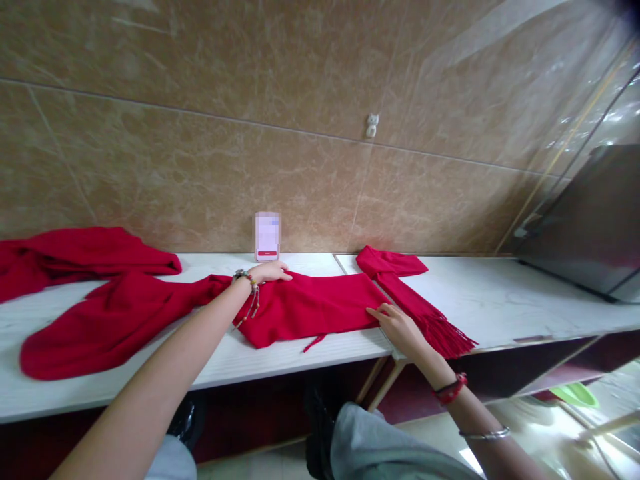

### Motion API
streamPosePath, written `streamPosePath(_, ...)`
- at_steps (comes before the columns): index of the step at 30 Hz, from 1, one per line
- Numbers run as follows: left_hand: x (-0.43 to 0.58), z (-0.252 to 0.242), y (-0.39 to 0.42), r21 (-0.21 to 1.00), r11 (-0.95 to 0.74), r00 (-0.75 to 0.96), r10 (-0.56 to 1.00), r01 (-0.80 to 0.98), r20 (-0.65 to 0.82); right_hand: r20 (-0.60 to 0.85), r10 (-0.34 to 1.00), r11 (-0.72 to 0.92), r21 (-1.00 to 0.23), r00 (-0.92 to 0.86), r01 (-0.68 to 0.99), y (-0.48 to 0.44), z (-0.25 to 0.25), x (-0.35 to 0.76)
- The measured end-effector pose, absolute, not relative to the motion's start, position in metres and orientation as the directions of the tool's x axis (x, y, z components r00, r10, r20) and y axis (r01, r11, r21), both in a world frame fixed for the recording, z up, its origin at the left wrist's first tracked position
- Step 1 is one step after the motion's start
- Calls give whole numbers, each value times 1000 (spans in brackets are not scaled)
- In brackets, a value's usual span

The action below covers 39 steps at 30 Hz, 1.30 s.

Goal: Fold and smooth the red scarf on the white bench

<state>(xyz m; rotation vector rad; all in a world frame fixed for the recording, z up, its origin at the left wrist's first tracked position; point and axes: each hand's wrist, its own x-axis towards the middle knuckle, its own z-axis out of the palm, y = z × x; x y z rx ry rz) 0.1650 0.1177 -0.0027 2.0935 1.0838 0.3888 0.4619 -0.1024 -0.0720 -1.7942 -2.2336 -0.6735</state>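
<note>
A red scarf (320, 307) lies spread over the white table, its middle section flattened. My left hand (270, 271) rests on the far left part of this section, fingers stretched over the cloth. At the section's right end, my right hand (400, 330) touches the cloth with fingers apart. A thin red strand hangs from the near edge. To the left, the fabric narrows into a loose, rumpled length (115, 327). Beside my right hand lies a red fringed piece (425, 310), its tassels pointing towards the front edge; whether it joins the flat section is unclear.
Another red cloth bundle (90, 253) sits at the back left. A phone (267, 240) leans against the brown tiled wall. A seam splits the white tabletop (500, 293). At the far right stands a dark grey box-like appliance (585, 220), with a green basin (575, 395) below.
</note>
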Motion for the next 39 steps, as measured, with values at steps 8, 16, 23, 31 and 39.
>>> streamPosePath(8, 160, -15, 121, 455, -442, 503, 864, 774, -17, 435, 859, 197, 206, -270, 959, -101, -77, 468)
streamPosePath(16, 178, 17, 61, 135, -502, 484, 863, 854, 148, 445, 860, 185, 184, -250, 965, -102, -73, 463)
streamPosePath(23, 198, -27, -4, 161, -756, 769, 638, 635, -41, 459, 858, 236, 50, -232, 971, -95, -85, 475)
streamPosePath(31, 179, -15, -13, 119, -784, 791, 612, 609, -18, 429, 865, 293, -17, -258, 956, -95, -90, 489)
streamPosePath(39, 172, -3, -28, 11, -858, 857, 513, 514, -38, 415, 877, 311, -105, -242, 945, -97, -86, 487)
